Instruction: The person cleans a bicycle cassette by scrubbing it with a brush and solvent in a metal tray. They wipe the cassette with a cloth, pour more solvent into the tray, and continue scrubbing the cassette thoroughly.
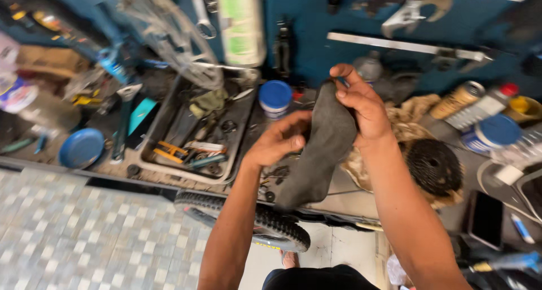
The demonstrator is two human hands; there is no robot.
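You have a dark grey rag (319, 149) held up over the front edge of the cluttered workbench (350, 202), and from how it hangs, the step in hand looks like wiping or rubbing with it between your palms. Your right hand (361, 106) pinches the top of the cloth, thumb and forefinger closed on its upper edge; your left hand (279, 140) presses against its side with the fingers close together and curled, thumb toward the cloth. The lower end of the rag dangles free, just above the knobby tyre (259, 222) that juts out below the bench edge. A firmer hold would call for gathering that loose tail, since it could catch on the tyre tread. Just behind your left hand stands a blue-lidded tub (275, 97), and left of it a grey tray of tools (195, 137) with pliers and small parts. To your right lie a round black wire brush head (432, 166) on a tan cloth, a spray can (480, 106) on its side and a second blue-lidded jar (491, 133); a dark phone (485, 219) sits near the bench corner
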